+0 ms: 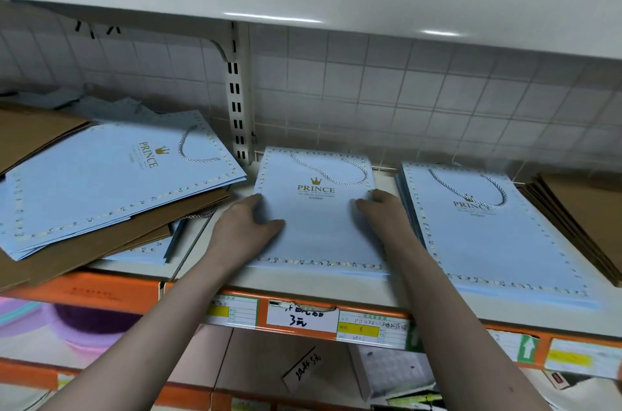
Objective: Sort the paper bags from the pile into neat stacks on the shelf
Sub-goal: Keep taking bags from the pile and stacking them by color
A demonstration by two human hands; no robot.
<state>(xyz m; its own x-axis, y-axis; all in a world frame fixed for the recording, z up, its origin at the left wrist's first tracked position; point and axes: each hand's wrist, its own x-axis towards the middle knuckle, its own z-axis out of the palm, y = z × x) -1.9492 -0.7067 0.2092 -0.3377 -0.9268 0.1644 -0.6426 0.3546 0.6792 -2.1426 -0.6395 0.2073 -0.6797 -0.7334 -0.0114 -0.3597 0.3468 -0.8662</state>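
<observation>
Both forearms enter from the bottom edge and reach forward over the orange price strip [303, 316] to the shelf [303, 286].

The middle stack of blue bags [316, 225] lies flat on the shelf, handle end toward the tiled wall. A second blue stack [488, 235] lies just beside it on the right. The unsorted pile [101, 191], mixed blue and brown bags at skewed angles, lies to the left.

Handling: the bags appear light, thin and fairly stiff when folded. The coated faces probably slide easily over one another, so a stack can fan out under a sideways push. Take hold at the long side edges, not at the rope handle [333, 171], and avoid creasing the corners.

Hand pose: the left hand [249, 225] lies palm down at the stack's left edge, fingers extended, thumb resting on the top bag. The right hand [377, 208] mirrors it at the right edge, fingers laid flat. Neither hand pinches anything; both appear to square the stack between them.
</observation>
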